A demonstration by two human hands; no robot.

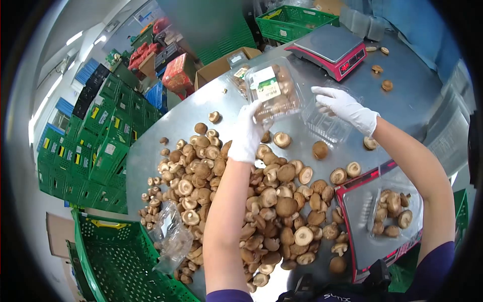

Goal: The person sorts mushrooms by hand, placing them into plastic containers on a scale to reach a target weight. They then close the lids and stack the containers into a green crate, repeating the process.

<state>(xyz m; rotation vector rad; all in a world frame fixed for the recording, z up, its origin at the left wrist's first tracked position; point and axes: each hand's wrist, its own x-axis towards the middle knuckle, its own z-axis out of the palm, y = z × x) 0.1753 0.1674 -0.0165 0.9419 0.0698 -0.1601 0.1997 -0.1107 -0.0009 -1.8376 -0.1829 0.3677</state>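
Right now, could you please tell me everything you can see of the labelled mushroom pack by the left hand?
The labelled pack is a clear box, apparently thin plastic, with brown mushrooms showing through and a white-and-green label facing the camera. It sits tilted in view, beyond the loose mushroom pile. The white-gloved left hand holds its near-left corner; the right hand is apart from it. Whether it is sealed cannot be told.
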